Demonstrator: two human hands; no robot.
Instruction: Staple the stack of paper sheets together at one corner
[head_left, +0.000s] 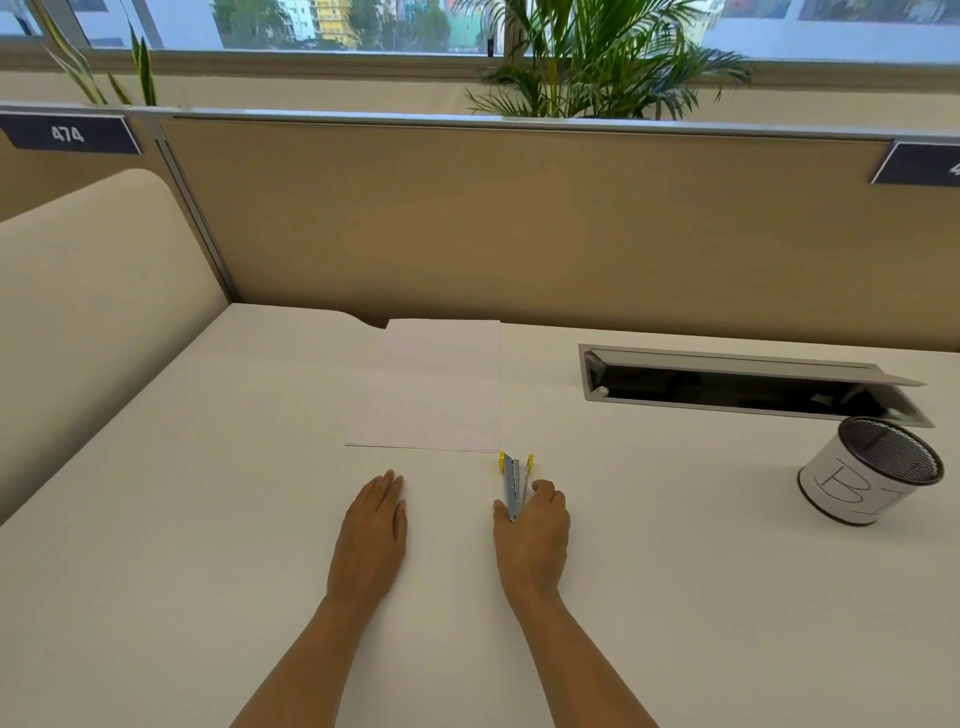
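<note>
A stack of white paper sheets lies flat on the white desk, its near edge facing me. Just below the stack's near right corner sits a silver stapler with yellow ends, pointing away from me and apart from the paper. My right hand is wrapped around the stapler's rear end, thumb on its left side and fingers curled on its right. My left hand rests flat on the desk, palm down, fingers together, a short way below the stack's near edge and holding nothing.
An open cable tray is sunk in the desk at the right. A white mesh pen cup lies tilted near the right edge. A beige partition closes the back, a cushioned divider the left.
</note>
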